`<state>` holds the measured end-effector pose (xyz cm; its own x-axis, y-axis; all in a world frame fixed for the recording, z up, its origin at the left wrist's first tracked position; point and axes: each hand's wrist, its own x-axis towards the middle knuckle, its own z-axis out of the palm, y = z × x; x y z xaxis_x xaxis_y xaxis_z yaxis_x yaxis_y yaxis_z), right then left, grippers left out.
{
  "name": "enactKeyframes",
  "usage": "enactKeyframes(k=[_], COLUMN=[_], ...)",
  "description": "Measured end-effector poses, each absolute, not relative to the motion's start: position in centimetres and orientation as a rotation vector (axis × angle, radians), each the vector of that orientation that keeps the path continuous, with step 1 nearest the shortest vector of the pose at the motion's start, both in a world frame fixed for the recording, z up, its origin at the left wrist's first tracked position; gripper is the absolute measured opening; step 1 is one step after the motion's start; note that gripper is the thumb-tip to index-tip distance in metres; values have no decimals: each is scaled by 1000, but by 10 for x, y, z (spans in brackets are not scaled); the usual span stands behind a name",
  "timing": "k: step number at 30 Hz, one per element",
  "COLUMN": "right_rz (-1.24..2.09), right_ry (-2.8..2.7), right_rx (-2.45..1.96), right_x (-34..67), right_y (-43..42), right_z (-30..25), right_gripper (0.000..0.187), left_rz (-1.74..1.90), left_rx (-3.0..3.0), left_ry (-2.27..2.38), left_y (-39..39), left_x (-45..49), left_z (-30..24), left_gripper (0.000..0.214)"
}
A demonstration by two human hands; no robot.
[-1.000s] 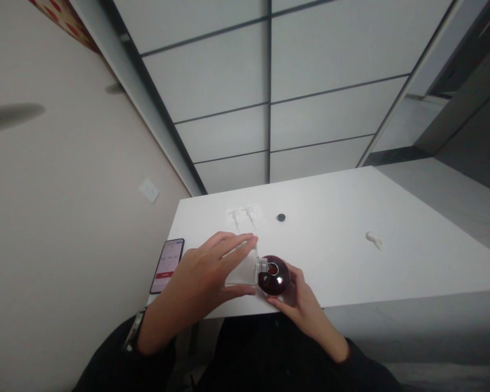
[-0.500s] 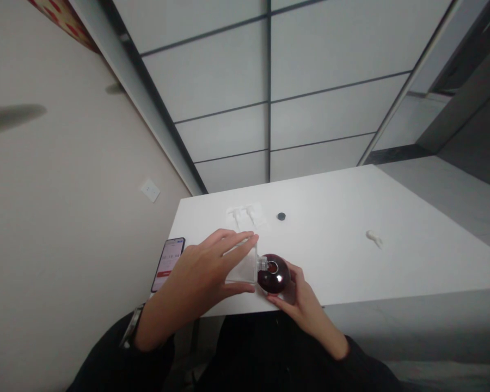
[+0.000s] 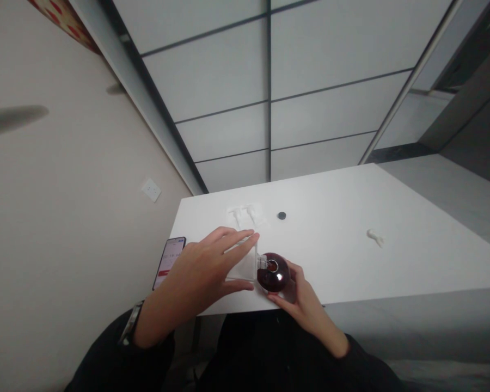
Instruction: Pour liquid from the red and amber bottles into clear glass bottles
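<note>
My left hand [image 3: 200,272] grips a clear square bottle [image 3: 244,265] tipped on its side, its neck pointing right. That neck meets the opening of a round dark red bottle [image 3: 274,274], which my right hand [image 3: 300,296] steadies from below and behind. Both sit near the front edge of the white table [image 3: 343,245]. The dark red bottle looks full of dark liquid; the clear one looks nearly empty.
A phone [image 3: 169,261] with a lit screen lies at the table's left edge by my left wrist. Two white pump heads on a clear sheet [image 3: 247,215] and a small black cap [image 3: 281,215] lie farther back. A small white piece [image 3: 374,236] lies to the right.
Nothing has visibly changed with the hands or bottles; the view has shifted slightly.
</note>
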<state>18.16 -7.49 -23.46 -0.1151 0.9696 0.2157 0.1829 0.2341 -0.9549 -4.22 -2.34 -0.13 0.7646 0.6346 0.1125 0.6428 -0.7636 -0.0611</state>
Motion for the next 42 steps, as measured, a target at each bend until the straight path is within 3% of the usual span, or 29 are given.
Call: enactKeyframes(k=[14, 26, 42], right_rz=[1000, 1031, 1038], right_ry=[-1532, -1515, -1520], right_rx=[-1126, -1127, -1126], right_x=[182, 183, 183], right_y=[-75, -75, -74], right_z=[-234, -233, -235], right_gripper=[76, 78, 79], left_rz=[-98, -92, -4], left_rx=[-2870, -2833, -2807], left_ry=[-1055, -996, -974], left_y=[-22, -22, -23], left_x=[-38, -32, -28], left_z=[3, 6, 8], left_gripper=[74, 89, 86])
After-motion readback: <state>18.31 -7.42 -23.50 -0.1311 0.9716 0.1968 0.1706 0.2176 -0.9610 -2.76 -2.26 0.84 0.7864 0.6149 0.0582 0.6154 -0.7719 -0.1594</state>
